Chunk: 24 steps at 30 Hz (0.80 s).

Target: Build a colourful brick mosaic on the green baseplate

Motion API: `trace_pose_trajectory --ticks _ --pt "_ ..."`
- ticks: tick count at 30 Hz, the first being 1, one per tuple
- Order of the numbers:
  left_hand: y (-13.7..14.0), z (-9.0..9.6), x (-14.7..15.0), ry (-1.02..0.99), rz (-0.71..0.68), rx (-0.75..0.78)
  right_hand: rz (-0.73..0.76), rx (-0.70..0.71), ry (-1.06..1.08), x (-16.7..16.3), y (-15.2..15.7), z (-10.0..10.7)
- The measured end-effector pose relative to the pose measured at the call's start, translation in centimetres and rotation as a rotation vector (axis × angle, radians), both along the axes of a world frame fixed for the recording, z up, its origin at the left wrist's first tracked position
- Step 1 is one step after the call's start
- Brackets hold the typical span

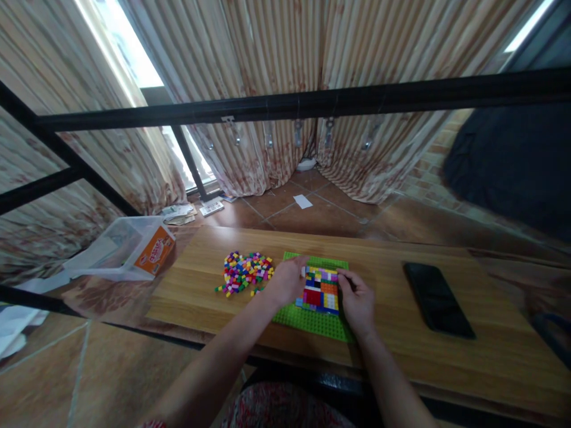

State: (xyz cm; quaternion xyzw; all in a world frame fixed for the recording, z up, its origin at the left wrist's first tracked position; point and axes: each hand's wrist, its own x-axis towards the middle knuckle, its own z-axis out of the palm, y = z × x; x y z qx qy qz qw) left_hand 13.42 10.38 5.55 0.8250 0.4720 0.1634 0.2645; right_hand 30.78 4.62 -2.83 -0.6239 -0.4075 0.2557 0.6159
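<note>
A flat, many-coloured panel of toy building bricks (319, 292) is between my hands, over a green studded baseplate (319, 326). Whether it is attached to the baseplate or slightly above it, I cannot tell. My left hand (288, 282) grips the panel's upper left side, its fingers curled and partly hidden behind the back of the hand. At the upper right corner, my right hand (358, 300) pinches the edge between thumb and fingers. A pile of small loose bricks (245, 272) in mixed colours lies just left of my left hand.
The wooden table (392, 351) carries a black phone (439, 300) on the right. A clear plastic box (129, 252) with an orange label stands beyond the left end. A black metal rail (276, 107) crosses in front, with curtains (267, 47) behind it.
</note>
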Motion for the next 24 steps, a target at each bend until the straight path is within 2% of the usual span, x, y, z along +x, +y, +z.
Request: trace_pose_trajectory --ticks 6,16,20,24 --pt "0.0 0.5 0.2 -0.029 0.017 -0.058 0.003 -0.009 -0.021 0.0 -0.1 0.1" --pt "0.2 -1.0 -0.6 -0.180 -0.011 -0.096 -0.001 0.002 -0.015 -0.1 -0.1 0.3" --pt "0.5 -1.4 -1.1 -0.232 0.026 -0.109 0.000 -0.005 -0.007 -0.1 0.0 0.2" --pt "1.6 -2.6 -1.6 -0.332 0.098 -0.131 0.004 -0.017 0.007 -0.1 -0.1 0.2"
